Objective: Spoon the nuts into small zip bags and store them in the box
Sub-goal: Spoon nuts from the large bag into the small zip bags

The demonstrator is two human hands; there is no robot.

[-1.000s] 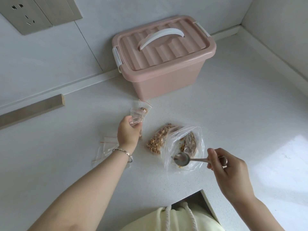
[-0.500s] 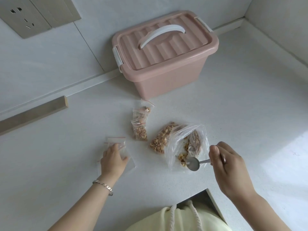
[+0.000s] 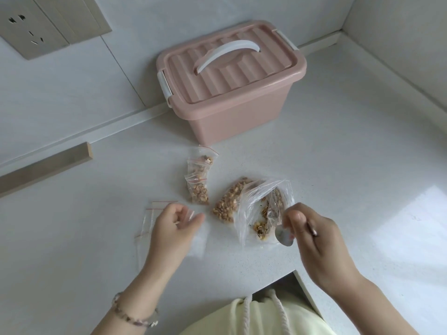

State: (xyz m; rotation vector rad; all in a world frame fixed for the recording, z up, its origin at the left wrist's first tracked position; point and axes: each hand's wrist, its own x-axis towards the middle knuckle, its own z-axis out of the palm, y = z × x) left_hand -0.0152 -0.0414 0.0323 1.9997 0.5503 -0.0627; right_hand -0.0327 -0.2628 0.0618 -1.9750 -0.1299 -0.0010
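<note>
A pink box (image 3: 232,85) with a white handle stands shut at the back of the white counter. In front of it lie two small zip bags (image 3: 198,180) filled with nuts. A large clear bag of nuts (image 3: 258,209) lies open to their right. My right hand (image 3: 316,243) grips a metal spoon (image 3: 285,236), whose bowl sits at the large bag's mouth. My left hand (image 3: 173,228) pinches an empty small zip bag (image 3: 198,238), blurred, just above a pile of empty zip bags (image 3: 150,218).
A wall socket (image 3: 31,27) sits at the upper left and a wooden strip (image 3: 46,165) runs along the left wall base. The counter has a cut-out edge (image 3: 298,278) near me. Walls close the back and the right side.
My left hand let go of a filled small bag beside the other one, moved down-left to the empty bags and took hold of one. My right hand drew the spoon toward the large bag's mouth.
</note>
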